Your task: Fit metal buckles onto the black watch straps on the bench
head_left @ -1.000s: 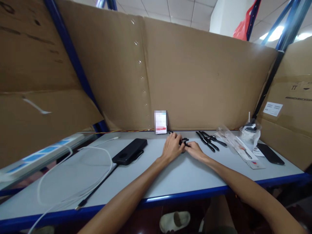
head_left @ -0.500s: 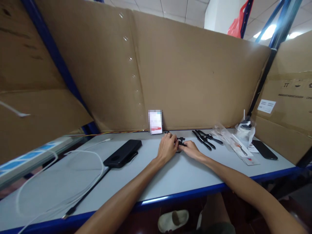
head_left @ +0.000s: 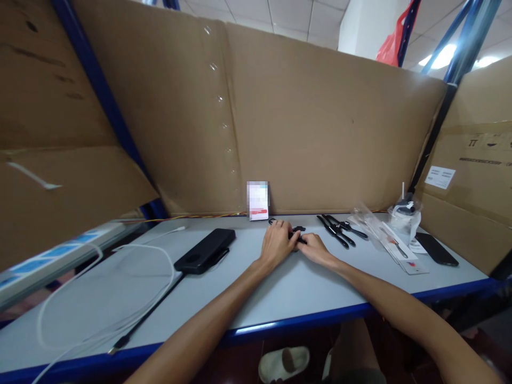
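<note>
Near the middle of the table my two hands meet over a small black object (head_left: 299, 229), mostly covered by the fingers, so its kind cannot be made out. My left hand (head_left: 278, 241) lies over its left side, back of the hand up and fingers curled down. From the right, my right hand (head_left: 315, 248) pinches its near end between thumb and fingers. A black piece (head_left: 272, 221), looking like a loop, shows just beyond the left fingers. Several black-handled tools (head_left: 336, 230) lie to the right of the hands.
A phone with a lit screen (head_left: 258, 201) leans on the cardboard wall (head_left: 304, 133). At left are a black power bank (head_left: 206, 250), a white cable (head_left: 150, 248) and a power strip (head_left: 60, 258). Clear packaging (head_left: 376, 234), a bagged cup (head_left: 403, 213) and a dark phone (head_left: 437, 249) lie right.
The view has shifted slightly, moving the scene a little to the right. My fingers have moved slightly closer together around the black object, which both hands still hold.
</note>
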The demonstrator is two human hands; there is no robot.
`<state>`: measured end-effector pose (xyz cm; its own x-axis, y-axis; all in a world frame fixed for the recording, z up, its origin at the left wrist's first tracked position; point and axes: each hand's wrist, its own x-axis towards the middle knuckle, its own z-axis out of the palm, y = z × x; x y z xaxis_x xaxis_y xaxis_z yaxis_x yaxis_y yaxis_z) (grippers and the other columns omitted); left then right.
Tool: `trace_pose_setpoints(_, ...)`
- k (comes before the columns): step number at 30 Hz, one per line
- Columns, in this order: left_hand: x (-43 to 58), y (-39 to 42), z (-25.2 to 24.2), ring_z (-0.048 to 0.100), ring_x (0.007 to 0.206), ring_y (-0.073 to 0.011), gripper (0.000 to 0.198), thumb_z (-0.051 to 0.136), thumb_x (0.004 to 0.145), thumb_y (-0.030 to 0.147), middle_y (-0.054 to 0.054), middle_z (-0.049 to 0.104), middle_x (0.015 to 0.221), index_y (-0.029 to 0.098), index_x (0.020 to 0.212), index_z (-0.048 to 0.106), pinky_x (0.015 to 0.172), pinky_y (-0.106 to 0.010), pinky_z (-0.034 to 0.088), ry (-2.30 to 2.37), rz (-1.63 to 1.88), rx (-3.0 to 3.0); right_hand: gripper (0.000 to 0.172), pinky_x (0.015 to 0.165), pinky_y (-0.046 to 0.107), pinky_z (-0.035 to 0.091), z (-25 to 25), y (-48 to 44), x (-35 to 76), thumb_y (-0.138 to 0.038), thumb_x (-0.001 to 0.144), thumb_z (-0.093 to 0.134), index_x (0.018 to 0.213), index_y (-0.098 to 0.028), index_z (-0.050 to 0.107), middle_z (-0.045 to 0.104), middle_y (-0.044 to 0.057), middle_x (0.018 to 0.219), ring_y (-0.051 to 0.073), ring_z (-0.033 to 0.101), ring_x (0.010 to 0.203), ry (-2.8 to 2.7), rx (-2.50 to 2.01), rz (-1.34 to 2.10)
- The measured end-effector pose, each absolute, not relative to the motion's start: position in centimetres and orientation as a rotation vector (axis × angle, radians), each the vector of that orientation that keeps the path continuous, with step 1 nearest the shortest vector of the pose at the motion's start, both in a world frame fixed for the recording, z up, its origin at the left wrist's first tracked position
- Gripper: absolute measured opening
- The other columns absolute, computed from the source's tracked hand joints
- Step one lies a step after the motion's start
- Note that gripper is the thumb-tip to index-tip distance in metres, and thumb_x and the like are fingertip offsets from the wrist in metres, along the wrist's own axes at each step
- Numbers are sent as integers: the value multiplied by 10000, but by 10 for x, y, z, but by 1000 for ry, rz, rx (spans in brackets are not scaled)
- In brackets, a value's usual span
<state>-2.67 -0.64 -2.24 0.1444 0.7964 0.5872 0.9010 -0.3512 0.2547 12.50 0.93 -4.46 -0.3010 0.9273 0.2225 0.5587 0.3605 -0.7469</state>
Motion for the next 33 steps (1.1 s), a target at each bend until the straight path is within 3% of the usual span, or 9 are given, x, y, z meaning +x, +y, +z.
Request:
trace_pose_setpoints(8, -26, -9, -19, 551, 922, -295, 228, 572, 911, 396, -100, 626, 871, 223, 767, 536, 787, -410, 399, -1680, -930, -2246, 199, 602, 256, 339, -38, 6, 125, -259, 796, 593, 706, -131, 715, 700, 55, 704, 185, 580, 695, -1971, -1343, 717)
trace_pose_setpoints(23, -27, -6, -23, 559, 888, -256, 110, 565, 913, 310, -79, 622, 903, 211, 868, 543, 778, -379, 419, -1607, -1066, -2357, 262, 595, 238, 336, -45, 12, 126, -305, 830, 593, 626, -156, 662, 588, 1, 587, 162, 509, 646, -1892, -1285, 792)
trace_pose_setpoints(29, -38, 3, -22, 580, 852, -214, 155, 496, 930, 275, -38, 607, 879, 217, 1067, 536, 789, -347, 449, -1593, -1490, -2301, 321, 545, 234, 297, -45, 13, 128, -421, 827, 627, 660, -147, 634, 451, -41, 527, 125, 418, 567, -1714, -1266, 1005)
trace_pose_setpoints(33, -40, 13, -26, 588, 780, -183, 123, 448, 929, 283, -19, 611, 833, 221, 993, 533, 744, -324, 459, -1688, -1836, -2220, 369, 536, 238, 282, -41, 11, 128, -475, 864, 573, 691, -152, 617, 434, -40, 541, 117, 396, 545, -1636, -1209, 1029)
